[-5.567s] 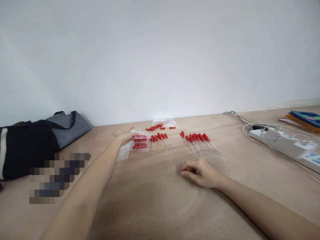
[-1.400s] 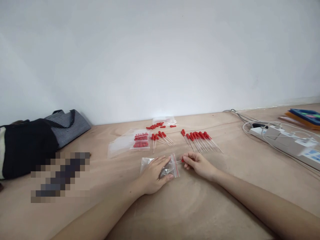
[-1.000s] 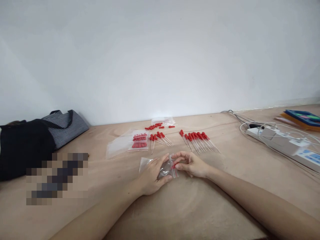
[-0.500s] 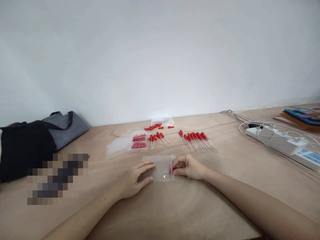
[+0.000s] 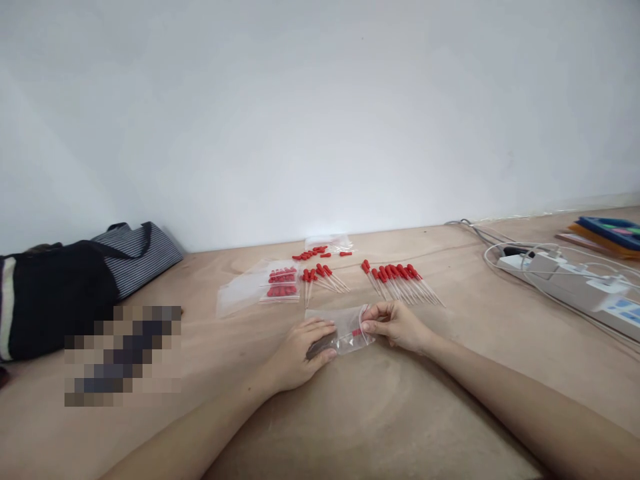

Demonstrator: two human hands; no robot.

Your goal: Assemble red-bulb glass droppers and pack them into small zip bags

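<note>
A small clear zip bag (image 5: pixel 345 341) lies between my hands, tilted, its opening towards the right. Inside is a dropper with a red rubber bulb (image 5: pixel 357 332) near the mouth. My left hand (image 5: pixel 303 350) grips the bag's left end, fingers on top and thumb along the near edge. At the mouth, my right hand (image 5: pixel 400 327) pinches the rim between thumb and fingers. Beyond are several red-bulbed droppers (image 5: pixel 395 277) in a row, a smaller group of droppers (image 5: pixel 323 275), and packed bags of red bulbs (image 5: pixel 283 283).
Loose red bulbs (image 5: pixel 310 253) and another clear bag (image 5: pixel 330 243) lie by the wall. Flat bags (image 5: pixel 240 293) are at left. A black bag (image 5: pixel 60 293) and a blurred dark object (image 5: pixel 130 353) sit further left. A power strip (image 5: pixel 565 280) with cables stands right.
The dropper has gone fully into the bag, and my right hand has shifted from its bulb to the bag's rim. My left hand has moved right onto the bag.
</note>
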